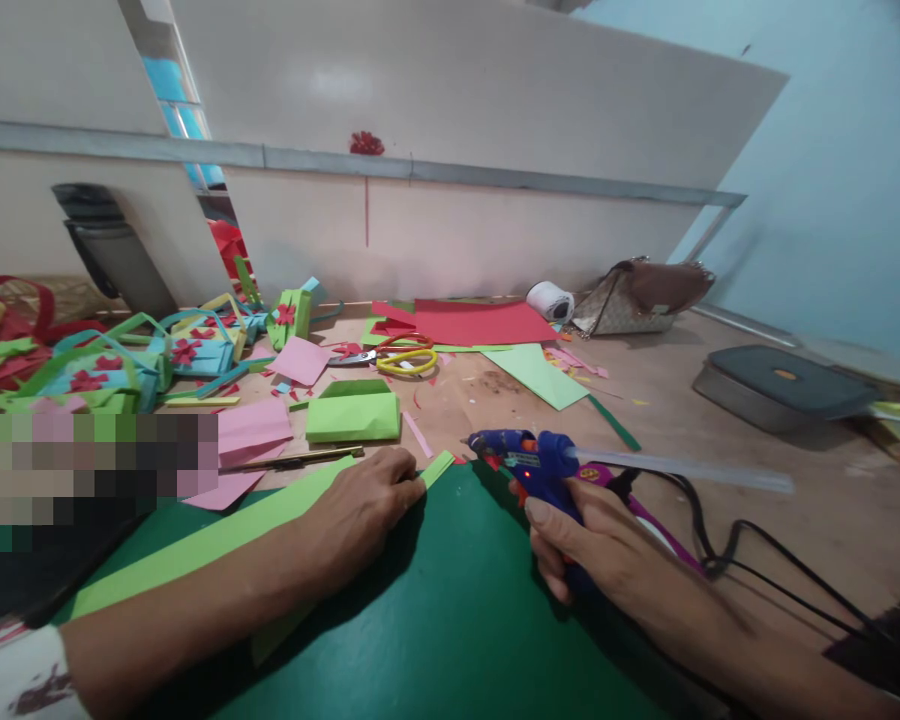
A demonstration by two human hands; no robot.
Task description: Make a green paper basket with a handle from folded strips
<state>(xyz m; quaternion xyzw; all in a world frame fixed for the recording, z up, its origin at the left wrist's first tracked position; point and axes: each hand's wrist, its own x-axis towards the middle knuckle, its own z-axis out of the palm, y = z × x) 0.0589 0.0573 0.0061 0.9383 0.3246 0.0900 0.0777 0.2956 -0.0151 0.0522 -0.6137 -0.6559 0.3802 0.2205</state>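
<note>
My right hand (585, 530) is wrapped round the handle of a blue hot glue gun (529, 460). A long clear glue stick (682, 468) sticks out of its back, and its nozzle points left. My left hand (371, 500) is closed on a light green paper strip (439, 468), whose end shows past the fingers, close to the nozzle. A longer light green paper piece (217, 545) runs beneath my left forearm. Just beyond that hand lies a folded light green paper pouch (352, 415). Yellow- and red-handled scissors (405, 358) rest farther back.
Small paper bags with red bows (195, 350) crowd the left. Red paper sheets (480, 322), a thread spool (550, 300) and a handbag (645, 295) stand along the back. A lidded box (784, 385) sits right. Black cable (750, 540) loops beside my right arm.
</note>
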